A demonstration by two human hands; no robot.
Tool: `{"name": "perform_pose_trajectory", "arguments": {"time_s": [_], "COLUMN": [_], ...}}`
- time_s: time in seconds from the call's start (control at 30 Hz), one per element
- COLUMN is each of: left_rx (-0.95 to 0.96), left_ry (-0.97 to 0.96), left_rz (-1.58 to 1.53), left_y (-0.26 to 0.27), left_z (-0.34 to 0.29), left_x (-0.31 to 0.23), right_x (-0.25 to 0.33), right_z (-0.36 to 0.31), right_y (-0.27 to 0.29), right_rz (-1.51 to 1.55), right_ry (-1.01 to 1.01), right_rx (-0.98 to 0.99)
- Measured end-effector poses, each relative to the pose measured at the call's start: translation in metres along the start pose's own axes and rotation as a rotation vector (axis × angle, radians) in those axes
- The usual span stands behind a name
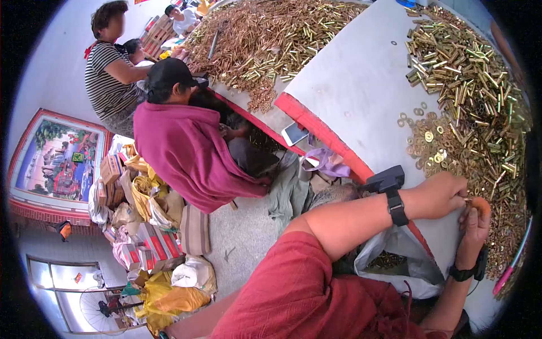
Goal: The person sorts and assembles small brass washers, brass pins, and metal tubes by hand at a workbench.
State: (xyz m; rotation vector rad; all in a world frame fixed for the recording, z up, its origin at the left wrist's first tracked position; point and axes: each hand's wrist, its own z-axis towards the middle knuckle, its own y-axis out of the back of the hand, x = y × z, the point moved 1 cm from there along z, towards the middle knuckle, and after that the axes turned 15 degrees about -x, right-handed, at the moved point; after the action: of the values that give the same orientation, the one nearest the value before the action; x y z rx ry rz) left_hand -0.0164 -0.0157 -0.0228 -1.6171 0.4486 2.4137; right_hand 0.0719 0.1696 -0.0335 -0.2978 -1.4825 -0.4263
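Observation:
At the right side, my left hand and my right hand meet over the grey table with fingers pinched together. Between their fingertips a small metal part just shows; its exact shape is hidden by the fingers. A rounded orange cover sits on a fingertip of my right hand. Both wrists wear black straps, the left one with a dark box-shaped device. Beside the hands lie heaps of brass-coloured washers and a large pile of metal sleeves.
A grey table has a red edge, with a phone nearby. Another pile of metal pieces covers the far table. A pink-and-blue pen-like tool lies at right. A co-worker in a purple top sits left, near bags and boxes.

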Motion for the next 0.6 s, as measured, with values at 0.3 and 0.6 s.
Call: {"name": "perform_pose_trajectory", "arguments": {"time_s": [0.3, 0.6], "left_rx": [-0.015, 0.041], "left_ry": [-0.035, -0.050], "left_rz": [0.064, 0.053], "left_y": [0.003, 0.003], "left_z": [-0.001, 0.007], "left_x": [0.004, -0.006], "right_x": [0.011, -0.002], "right_z": [-0.003, 0.002], "right_y": [-0.018, -0.004], "right_rz": [0.051, 0.004], "right_ry": [-0.044, -0.022], "right_rx": [-0.075, -0.003]}}
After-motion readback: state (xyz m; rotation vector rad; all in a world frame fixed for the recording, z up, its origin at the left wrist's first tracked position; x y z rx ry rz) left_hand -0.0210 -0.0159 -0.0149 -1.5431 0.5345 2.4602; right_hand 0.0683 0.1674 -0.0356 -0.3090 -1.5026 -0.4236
